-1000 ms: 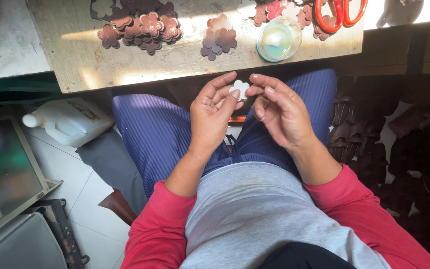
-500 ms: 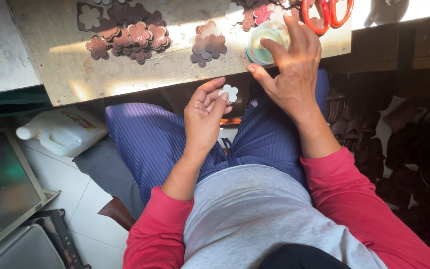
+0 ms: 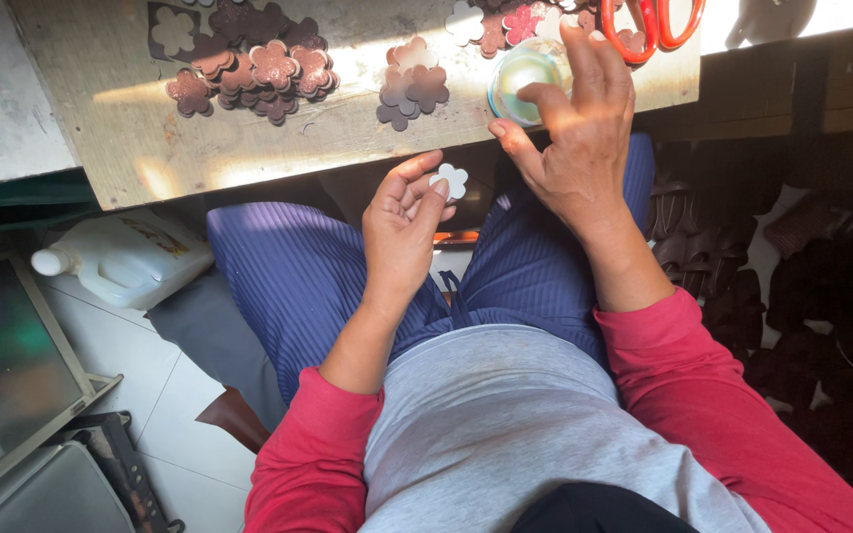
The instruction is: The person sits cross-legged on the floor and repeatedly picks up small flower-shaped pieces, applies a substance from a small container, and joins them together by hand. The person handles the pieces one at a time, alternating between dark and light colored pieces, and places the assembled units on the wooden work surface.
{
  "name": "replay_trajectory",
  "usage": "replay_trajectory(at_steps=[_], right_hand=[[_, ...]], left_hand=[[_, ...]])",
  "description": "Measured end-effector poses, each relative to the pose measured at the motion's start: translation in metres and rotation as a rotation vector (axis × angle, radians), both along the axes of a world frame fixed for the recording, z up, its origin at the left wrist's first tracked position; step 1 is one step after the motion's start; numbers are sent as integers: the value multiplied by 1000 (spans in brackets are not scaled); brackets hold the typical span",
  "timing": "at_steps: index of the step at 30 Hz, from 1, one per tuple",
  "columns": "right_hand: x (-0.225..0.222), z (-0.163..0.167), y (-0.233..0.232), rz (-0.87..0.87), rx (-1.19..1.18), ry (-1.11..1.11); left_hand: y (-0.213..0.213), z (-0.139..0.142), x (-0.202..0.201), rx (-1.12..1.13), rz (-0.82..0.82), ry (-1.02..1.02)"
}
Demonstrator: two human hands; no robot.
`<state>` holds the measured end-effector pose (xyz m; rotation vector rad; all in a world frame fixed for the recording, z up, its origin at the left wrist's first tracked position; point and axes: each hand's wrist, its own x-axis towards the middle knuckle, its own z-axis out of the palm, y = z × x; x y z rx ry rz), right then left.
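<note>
White flower-shaped cutout (image 3: 451,181) is pinched in left hand (image 3: 402,232) fingertips above the lap, while right hand (image 3: 575,148), unclenched, dips at round glue pot (image 3: 520,79); a sparing dab seems advisable.

- One camera sits on the person's head.
- It looks straight down, close to the lap.
- The worn wooden surface (image 3: 249,148) lies along the top.
- Floor shows at the left.
</note>
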<state>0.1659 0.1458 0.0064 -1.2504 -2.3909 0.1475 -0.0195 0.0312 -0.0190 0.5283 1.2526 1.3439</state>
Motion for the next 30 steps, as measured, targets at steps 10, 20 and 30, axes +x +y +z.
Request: replay_trajectory(at_steps=[10, 20, 30], right_hand=[[16, 34, -31, 4, -26, 236], [8, 58, -68, 156, -553, 857], [-24, 44, -72, 109, -384, 438]], left_hand=[[1, 4, 1, 4, 13, -22], [0, 14, 6, 32, 47, -58], [-2, 21, 5, 50, 14, -64]])
